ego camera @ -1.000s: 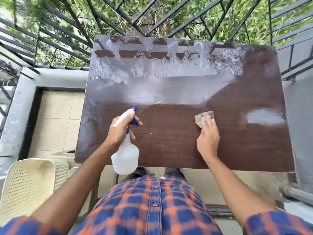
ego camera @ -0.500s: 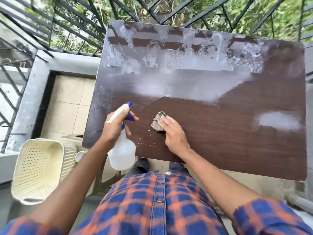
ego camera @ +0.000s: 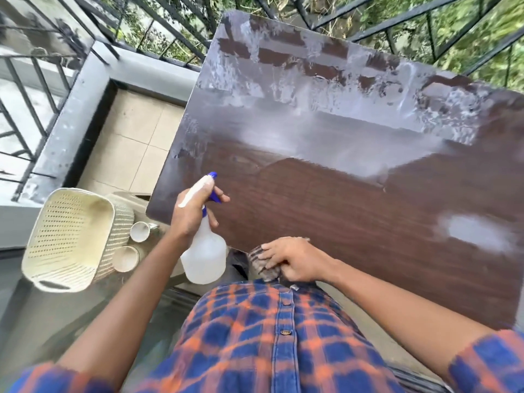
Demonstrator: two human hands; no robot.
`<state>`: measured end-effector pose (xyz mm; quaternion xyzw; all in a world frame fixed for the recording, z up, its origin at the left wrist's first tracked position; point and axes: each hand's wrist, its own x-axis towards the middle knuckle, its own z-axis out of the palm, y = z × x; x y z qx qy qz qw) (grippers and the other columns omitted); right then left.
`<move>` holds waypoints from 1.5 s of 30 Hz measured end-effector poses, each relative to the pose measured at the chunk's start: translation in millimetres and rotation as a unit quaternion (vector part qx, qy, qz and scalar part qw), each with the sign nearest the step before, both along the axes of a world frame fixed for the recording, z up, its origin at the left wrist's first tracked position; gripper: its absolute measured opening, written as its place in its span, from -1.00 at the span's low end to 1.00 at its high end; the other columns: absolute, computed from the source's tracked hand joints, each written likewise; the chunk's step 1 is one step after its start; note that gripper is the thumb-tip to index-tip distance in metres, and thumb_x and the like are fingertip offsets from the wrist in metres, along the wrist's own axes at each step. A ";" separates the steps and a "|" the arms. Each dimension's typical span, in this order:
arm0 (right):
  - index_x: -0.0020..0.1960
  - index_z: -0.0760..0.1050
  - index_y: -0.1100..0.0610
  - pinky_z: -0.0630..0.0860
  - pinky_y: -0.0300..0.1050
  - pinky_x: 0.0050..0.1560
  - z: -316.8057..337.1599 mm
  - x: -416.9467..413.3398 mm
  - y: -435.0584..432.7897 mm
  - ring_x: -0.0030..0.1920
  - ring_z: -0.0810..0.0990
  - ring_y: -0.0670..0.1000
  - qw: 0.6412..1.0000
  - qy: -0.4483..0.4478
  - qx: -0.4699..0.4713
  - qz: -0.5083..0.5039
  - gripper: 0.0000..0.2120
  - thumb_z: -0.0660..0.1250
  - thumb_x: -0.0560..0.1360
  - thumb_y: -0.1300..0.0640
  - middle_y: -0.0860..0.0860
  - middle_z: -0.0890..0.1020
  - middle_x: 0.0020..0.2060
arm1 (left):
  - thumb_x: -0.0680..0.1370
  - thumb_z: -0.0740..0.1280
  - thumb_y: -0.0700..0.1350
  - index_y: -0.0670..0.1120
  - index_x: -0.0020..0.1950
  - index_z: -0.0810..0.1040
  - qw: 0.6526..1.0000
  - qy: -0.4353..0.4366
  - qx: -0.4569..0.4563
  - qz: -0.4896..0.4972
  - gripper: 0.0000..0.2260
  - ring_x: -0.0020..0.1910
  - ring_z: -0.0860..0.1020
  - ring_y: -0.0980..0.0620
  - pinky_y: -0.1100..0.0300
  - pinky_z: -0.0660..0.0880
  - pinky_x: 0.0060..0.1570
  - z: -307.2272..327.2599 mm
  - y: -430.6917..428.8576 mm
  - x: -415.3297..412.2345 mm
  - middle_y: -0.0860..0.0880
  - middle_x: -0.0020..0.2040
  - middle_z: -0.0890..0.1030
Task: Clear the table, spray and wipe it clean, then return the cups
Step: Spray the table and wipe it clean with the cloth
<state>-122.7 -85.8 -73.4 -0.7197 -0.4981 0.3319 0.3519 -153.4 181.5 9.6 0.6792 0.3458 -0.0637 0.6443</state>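
Observation:
The dark brown table (ego camera: pixel 354 211) is wet and streaky across its far half, with bare wood grain nearer me. My left hand (ego camera: pixel 191 211) grips a white spray bottle (ego camera: pixel 204 256) with a blue trigger, held over the table's near left corner. My right hand (ego camera: pixel 295 258) presses a grey striped cloth (ego camera: pixel 262 262) at the table's near edge, partly off it. Two white cups (ego camera: pixel 140 231) (ego camera: pixel 124 258) stand on a low surface left of the table, beside a basket.
A cream perforated basket (ego camera: pixel 68 239) lies tilted at the lower left. Black metal railings (ego camera: pixel 158 26) and a grey ledge (ego camera: pixel 71 114) fence the balcony, with greenery beyond. Beige floor tiles (ego camera: pixel 130 143) show left of the table.
My right hand has dragged the cloth from the table's middle leftward, then back to the near edge. The view has swung left and down, bringing the basket and cups into sight.

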 end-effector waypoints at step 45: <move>0.11 0.70 0.07 0.57 -0.18 0.17 15.5 76.0 -284.1 0.07 0.66 -0.19 0.694 -0.025 0.049 -0.718 -0.46 0.26 0.29 0.48 -0.28 0.68 0.02 | 0.70 0.20 0.05 -0.28 -0.06 0.58 0.980 -0.036 0.008 -0.193 -0.59 -0.58 0.44 -0.12 0.12 0.43 -0.32 14.4 -239.7 152.4 -0.12 -0.08 0.72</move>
